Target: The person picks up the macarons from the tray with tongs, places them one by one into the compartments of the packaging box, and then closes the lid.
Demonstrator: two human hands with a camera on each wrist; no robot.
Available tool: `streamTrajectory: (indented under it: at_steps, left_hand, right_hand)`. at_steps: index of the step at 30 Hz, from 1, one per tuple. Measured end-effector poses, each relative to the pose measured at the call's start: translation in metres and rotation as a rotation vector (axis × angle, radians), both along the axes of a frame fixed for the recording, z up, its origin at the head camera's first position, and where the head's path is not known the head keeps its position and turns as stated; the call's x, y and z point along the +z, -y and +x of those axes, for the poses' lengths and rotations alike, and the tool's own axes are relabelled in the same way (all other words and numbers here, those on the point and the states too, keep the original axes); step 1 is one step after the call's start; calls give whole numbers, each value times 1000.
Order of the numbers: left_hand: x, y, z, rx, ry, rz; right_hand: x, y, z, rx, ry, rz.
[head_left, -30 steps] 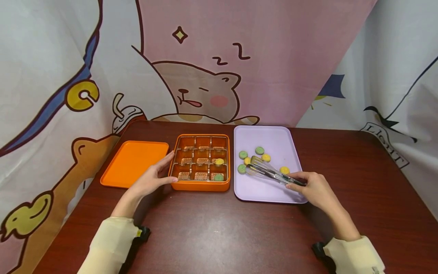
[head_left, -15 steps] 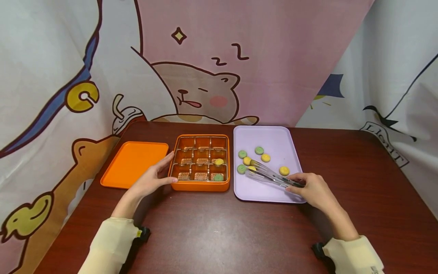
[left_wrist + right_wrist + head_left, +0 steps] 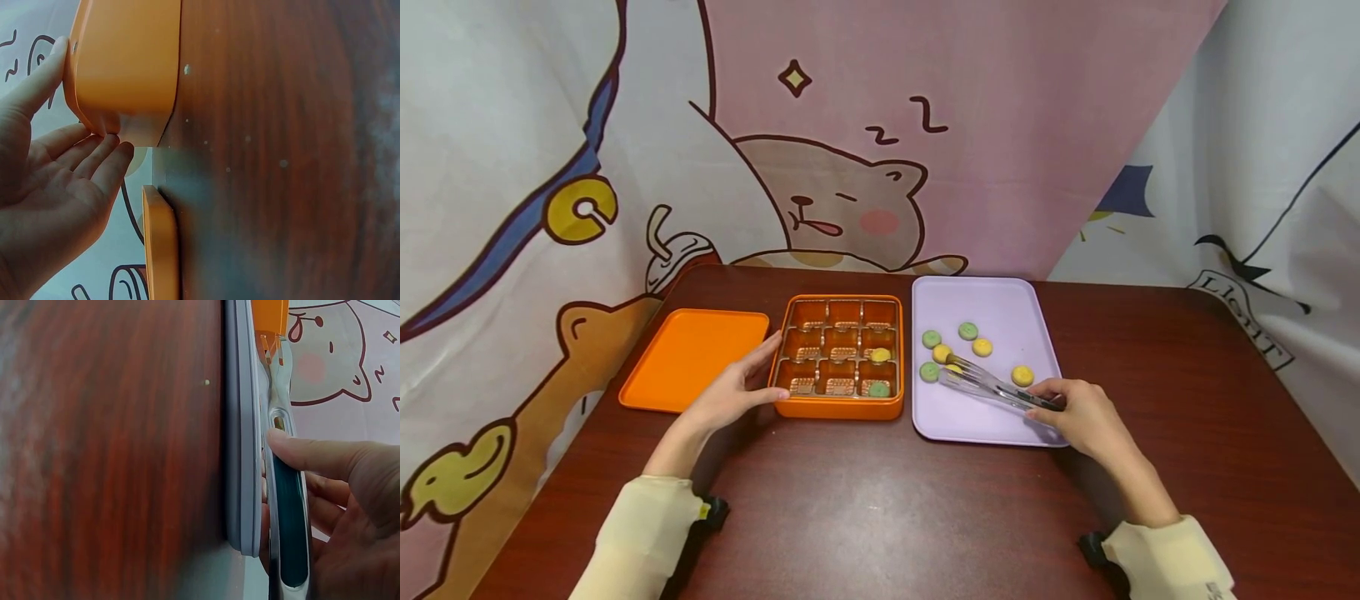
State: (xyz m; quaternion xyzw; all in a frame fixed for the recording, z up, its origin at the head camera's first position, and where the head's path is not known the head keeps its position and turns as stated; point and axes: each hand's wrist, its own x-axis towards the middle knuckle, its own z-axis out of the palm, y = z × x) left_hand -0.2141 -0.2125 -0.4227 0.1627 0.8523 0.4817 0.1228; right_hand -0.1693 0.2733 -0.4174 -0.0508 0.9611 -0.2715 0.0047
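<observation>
The right hand [image 3: 1086, 417] holds a pair of metal tongs [image 3: 992, 385] by the dark handle, thumb and fingers curled round it. The tong tips lie low over the lilac tray [image 3: 1000, 425] and close on a yellow cookie [image 3: 953, 367], just beside a green cookie [image 3: 929, 372] and another yellow one [image 3: 942, 353]. Whether the tips are fully clamped on it cannot be told from the head view.

The left hand [image 3: 730, 396] rests with straight fingers against the left wall of the orange compartment box [image 3: 838, 408], steadying it; its grip is relaxed and encloses nothing. The box has nine compartments. Two in the right column are filled: a yellow cookie [image 3: 881, 355] in the middle row and a green cookie [image 3: 878, 388] in the near row. The orange lid [image 3: 692, 354] lies flat on the tabletop [image 3: 880, 500], to the left of the box.

Step in hand, by judgement: pickup of one cookie from the tray. The next move calls for a firm squeeze, a clean lift, and a carry left to a vacant compartment.

The left wrist view shows the fingertips [image 3: 109, 147] touching the box corner and the thumb on its side. The right wrist view shows the thumb [image 3: 312, 456] pressed on the tong arm, while the tray rim [image 3: 240, 425] hides the cookies.
</observation>
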Motion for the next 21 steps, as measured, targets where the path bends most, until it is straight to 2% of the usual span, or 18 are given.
streamTrajectory:
  at_steps: [6,21]
  left_hand:
    - [0,0,1,6,15,6]
    - [-1,0,-1,5,1,14]
  right_hand:
    - [-1,1,1,-12,-17,5]
    - [0,1,3,-29,-47,0]
